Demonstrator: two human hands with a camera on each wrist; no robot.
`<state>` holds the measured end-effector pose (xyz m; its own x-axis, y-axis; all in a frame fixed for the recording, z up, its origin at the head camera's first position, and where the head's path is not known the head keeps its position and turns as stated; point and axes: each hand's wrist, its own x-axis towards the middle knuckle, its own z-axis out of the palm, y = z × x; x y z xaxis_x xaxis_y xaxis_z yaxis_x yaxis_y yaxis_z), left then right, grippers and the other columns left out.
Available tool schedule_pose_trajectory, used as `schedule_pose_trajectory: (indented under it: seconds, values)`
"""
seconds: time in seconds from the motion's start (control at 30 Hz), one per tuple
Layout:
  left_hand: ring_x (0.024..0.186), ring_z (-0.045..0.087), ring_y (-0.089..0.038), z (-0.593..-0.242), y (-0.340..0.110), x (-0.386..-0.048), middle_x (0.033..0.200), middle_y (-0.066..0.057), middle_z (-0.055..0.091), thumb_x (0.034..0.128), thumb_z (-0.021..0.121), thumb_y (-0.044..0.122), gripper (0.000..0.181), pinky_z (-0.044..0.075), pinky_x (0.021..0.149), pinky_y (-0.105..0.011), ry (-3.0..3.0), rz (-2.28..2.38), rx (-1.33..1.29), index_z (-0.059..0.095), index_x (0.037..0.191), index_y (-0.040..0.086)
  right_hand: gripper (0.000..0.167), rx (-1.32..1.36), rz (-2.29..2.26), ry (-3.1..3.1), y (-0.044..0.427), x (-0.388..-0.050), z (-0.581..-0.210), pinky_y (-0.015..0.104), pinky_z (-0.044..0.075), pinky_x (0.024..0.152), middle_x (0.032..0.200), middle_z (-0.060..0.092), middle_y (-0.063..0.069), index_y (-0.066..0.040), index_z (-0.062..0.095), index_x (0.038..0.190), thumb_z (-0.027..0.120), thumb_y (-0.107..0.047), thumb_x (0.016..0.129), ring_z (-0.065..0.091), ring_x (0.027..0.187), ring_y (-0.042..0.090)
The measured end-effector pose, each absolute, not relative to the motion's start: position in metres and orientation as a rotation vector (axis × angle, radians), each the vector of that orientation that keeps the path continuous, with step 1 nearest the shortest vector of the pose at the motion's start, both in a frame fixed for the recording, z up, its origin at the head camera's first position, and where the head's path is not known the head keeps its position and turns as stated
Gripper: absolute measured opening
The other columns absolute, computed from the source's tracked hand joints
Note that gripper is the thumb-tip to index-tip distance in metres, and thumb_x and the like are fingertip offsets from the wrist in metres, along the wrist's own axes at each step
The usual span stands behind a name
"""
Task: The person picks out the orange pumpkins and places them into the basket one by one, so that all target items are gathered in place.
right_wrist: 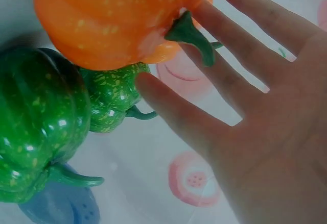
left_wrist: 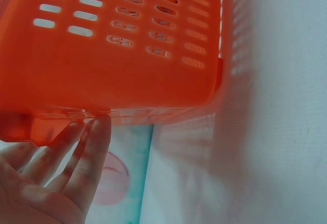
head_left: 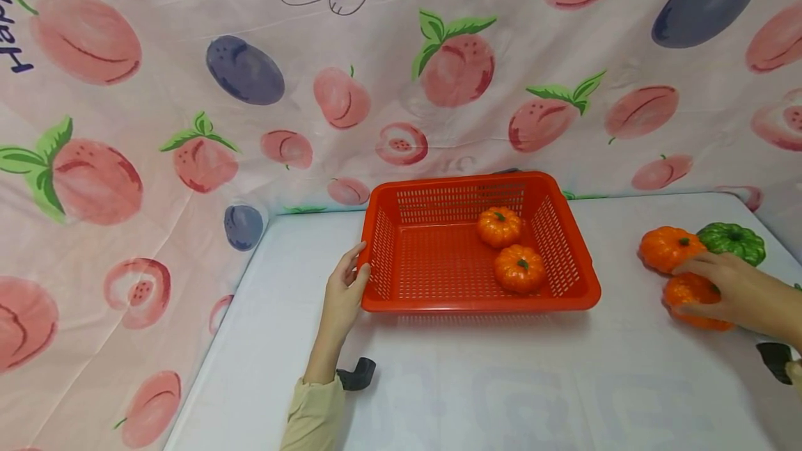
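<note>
My left hand (head_left: 344, 291) touches the left rim of a red plastic basket (head_left: 479, 305). In the left wrist view its fingers (left_wrist: 92, 157) extend nearly straight to the basket's side. Two small orange pumpkins (head_left: 499, 227) (head_left: 520, 270) sit in the basket's right half. At the right, my right hand (head_left: 739, 291) spreads over an orange pumpkin (head_left: 683, 291), which it partly hides. Its fingers look straight and apart in the right wrist view, beside the orange pumpkin (right_wrist: 112, 25) with a green stem. Another orange pumpkin (head_left: 667, 249) and a green pumpkin (head_left: 733, 241) lie just beyond.
Two green pumpkins (right_wrist: 41, 122) (right_wrist: 110, 99) show in the right wrist view. A white cloth (head_left: 470, 381) covers the table, and a peach-printed curtain (head_left: 351, 152) hangs behind and at the left. Black wrist mounts (head_left: 358, 374) are on both arms.
</note>
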<state>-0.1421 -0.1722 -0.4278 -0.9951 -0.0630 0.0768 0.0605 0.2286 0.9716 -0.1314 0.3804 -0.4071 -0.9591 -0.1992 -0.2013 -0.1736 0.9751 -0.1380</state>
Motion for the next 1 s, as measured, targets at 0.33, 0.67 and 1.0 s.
schedule_pose_trajectory:
  seconds: [0.33, 0.67, 1.0]
  values:
    - [0.118, 0.062, -0.033, -0.4287, -0.1727, -0.1425, 0.143, -0.015, 0.054, 0.1020, 0.055, 0.014, 0.045, 0.055, 0.092, -0.044, -2.373, -1.895, 0.006, 0.049, 0.146, 0.017, 0.060, -0.273, -0.174, 2.885, 0.3839, -0.1312, -0.4101, 0.076, 0.039, 0.086, 0.111, 0.054, 0.039, 0.007, 0.065, 0.106, 0.091, -0.028, 0.064, 0.043, 0.099, 0.056]
    - [0.117, 0.061, -0.033, -0.4326, -0.1738, -0.1429, 0.141, -0.017, 0.055, 0.1018, 0.055, 0.012, 0.044, 0.057, 0.091, -0.038, -2.363, -1.885, -0.017, 0.049, 0.146, 0.014, 0.054, -0.286, -0.166, 2.895, 0.3833, -0.1313, -0.4106, 0.073, 0.043, 0.086, 0.109, 0.054, 0.038, 0.008, 0.065, 0.105, 0.091, -0.017, 0.066, 0.048, 0.094, 0.053]
    - [0.117, 0.062, -0.033, -0.4314, -0.1731, -0.1433, 0.141, -0.015, 0.055, 0.1018, 0.055, 0.013, 0.044, 0.056, 0.093, -0.041, -2.365, -1.890, -0.006, 0.050, 0.145, 0.016, 0.059, -0.302, -0.207, 2.897, 0.3821, -0.1316, -0.4090, 0.073, 0.042, 0.086, 0.114, 0.054, 0.038, 0.008, 0.065, 0.110, 0.090, -0.023, 0.067, 0.048, 0.098, 0.054]
